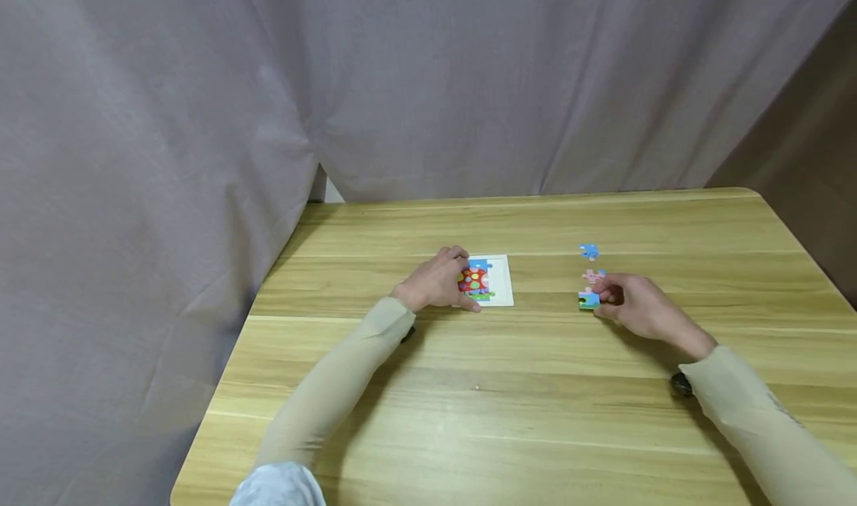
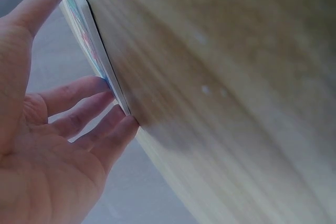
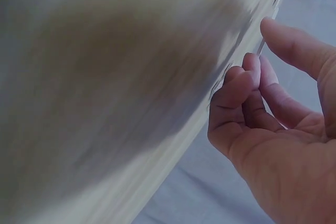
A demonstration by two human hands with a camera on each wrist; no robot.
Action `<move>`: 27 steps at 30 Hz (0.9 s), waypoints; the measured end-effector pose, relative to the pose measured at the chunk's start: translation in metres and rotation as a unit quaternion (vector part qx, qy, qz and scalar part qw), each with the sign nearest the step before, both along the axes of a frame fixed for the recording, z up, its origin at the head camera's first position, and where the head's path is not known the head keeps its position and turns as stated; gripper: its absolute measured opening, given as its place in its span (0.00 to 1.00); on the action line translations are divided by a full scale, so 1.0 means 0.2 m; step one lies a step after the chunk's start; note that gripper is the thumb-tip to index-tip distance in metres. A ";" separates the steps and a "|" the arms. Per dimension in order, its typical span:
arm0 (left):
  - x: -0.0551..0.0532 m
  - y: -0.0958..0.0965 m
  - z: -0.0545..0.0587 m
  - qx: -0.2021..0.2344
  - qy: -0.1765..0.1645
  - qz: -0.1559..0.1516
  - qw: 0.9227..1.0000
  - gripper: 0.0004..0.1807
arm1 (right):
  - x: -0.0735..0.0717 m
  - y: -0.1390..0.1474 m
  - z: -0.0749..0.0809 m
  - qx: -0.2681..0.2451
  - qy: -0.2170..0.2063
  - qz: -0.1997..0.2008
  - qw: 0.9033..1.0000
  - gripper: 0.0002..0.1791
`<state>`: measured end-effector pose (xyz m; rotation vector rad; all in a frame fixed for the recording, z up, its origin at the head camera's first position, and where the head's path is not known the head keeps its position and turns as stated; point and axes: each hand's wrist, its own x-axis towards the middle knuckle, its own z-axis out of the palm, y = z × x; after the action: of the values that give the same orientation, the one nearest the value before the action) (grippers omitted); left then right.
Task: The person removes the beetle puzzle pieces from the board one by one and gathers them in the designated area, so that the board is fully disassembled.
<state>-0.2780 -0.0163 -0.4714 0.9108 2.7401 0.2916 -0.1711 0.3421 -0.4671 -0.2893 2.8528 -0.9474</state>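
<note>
In the head view, my left hand [image 1: 438, 279] grips the left side of a white-framed puzzle board [image 1: 501, 283], with the thumb at the near edge and the fingers at the far edge. The board holds joined pieces showing a red shape with coloured dots [image 1: 474, 279]; its right part is bare white. My right hand [image 1: 639, 305] has thumb and index finger at the edges of a blue and green puzzle piece [image 1: 589, 301]; its other fingers curl inward. The right wrist view shows that hand [image 3: 283, 114] low against the tabletop, the piece mostly hidden.
A pink puzzle piece [image 1: 592, 276] lies just beyond the right fingers, partly covered by them. Farther back is a blue piece [image 1: 589, 251]. Both lie on the wooden table [image 1: 469, 402], and a grey curtain [image 1: 428, 82] hangs behind its far edge.
</note>
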 end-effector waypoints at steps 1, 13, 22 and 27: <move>0.00 0.00 0.00 -0.001 -0.001 0.001 1.000 0.50 | 0.00 0.01 0.00 0.003 -0.002 0.000 1.000 0.16; -0.01 -0.02 0.00 0.004 0.001 0.002 1.000 0.49 | 0.01 0.10 0.00 0.010 -0.037 -0.005 0.999 0.14; 0.00 -0.01 0.01 0.004 -0.002 0.002 1.000 0.50 | 0.00 0.14 0.00 0.010 -0.059 -0.003 0.998 0.15; 0.00 0.00 0.01 -0.001 -0.003 0.002 1.000 0.50 | -0.01 0.15 0.01 0.012 -0.068 -0.001 0.998 0.16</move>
<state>-0.2774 -0.0168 -0.4689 0.9039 2.7364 0.2905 -0.1724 0.3722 -0.4659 -0.2097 2.7388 -0.8964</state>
